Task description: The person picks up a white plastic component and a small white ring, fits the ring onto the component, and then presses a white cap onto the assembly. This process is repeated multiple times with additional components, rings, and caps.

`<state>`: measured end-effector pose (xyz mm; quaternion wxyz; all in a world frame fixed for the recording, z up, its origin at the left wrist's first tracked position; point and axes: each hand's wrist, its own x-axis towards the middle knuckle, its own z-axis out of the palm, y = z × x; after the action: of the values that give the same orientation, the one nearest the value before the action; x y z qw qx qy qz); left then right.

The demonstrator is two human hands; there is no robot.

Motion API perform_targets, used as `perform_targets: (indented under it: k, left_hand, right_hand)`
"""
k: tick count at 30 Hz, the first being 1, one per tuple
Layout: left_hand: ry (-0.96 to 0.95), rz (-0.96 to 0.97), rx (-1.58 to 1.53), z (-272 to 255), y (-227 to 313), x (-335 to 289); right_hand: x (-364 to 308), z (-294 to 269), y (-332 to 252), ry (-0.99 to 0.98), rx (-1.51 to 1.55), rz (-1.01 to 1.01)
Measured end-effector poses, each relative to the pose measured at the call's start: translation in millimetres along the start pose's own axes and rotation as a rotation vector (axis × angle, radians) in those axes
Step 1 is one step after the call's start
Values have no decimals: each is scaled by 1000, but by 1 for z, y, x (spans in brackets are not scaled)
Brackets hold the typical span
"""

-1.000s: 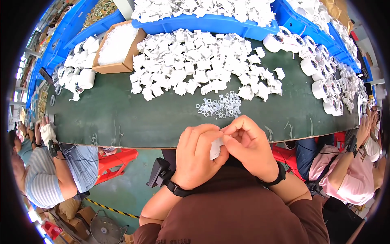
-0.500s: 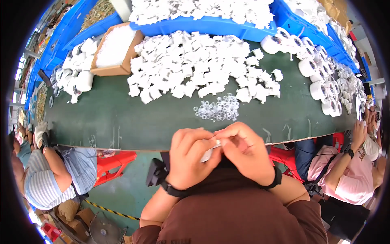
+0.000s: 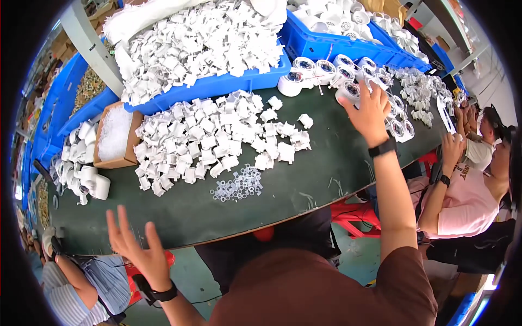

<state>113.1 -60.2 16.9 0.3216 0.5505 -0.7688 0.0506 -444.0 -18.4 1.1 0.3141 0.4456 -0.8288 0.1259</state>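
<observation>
My left hand (image 3: 142,250) is raised at the front left, over the table's near edge, fingers spread and nothing in it. My right hand (image 3: 371,111) is stretched out to the right, its fingers apart over a group of white round housings with dark round faces. One such housing (image 3: 348,92) lies right by the thumb and fingers; whether they touch it I cannot tell. Left of that hand spreads a heap of small white plastic clips (image 3: 201,138). A little pile of clear rings (image 3: 238,185) lies in front of the heap.
Behind the heap stands a blue bin (image 3: 212,81) full of more white pieces. A cardboard box (image 3: 117,136) with clear small parts and several white housings (image 3: 92,182) stand at left. Another blue bin (image 3: 337,43) is at the back right. Co-workers sit on both sides.
My hands were together at the table edge around a small white piece; now they are apart and that piece is not visible. The right hand has reached far right, and the view has turned right.
</observation>
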Motion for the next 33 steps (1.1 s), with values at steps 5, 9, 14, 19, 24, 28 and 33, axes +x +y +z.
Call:
perform_targets:
  k: [5, 9, 14, 19, 24, 28, 33]
  left_hand:
    - [-170, -27, -215, 13, 42, -16]
    - [-232, 3, -437, 13, 62, -26]
    - [-372, -2, -775, 11, 85, -27]
    - [-610, -32, -1173, 19, 109, -19]
    - [-614, -74, -1170, 27, 119, -25]
    - [-493, -7, -947, 25, 114, -23]
    - [-363, 95, -745, 21, 118, -23]
  right_hand:
    - [6, 9, 0, -45, -60, -70]
    - [-12, -28, -16, 66, 197, -57]
    - [-59, -118, -78, -210, 980, -11]
    - [-114, -166, -135, -460, 1232, -367]
    - [-151, -164, -170, -515, 1251, -486]
    - [-159, -162, -174, -854, 1829, -34]
    - [-140, -160, -173, -1028, 1820, 20]
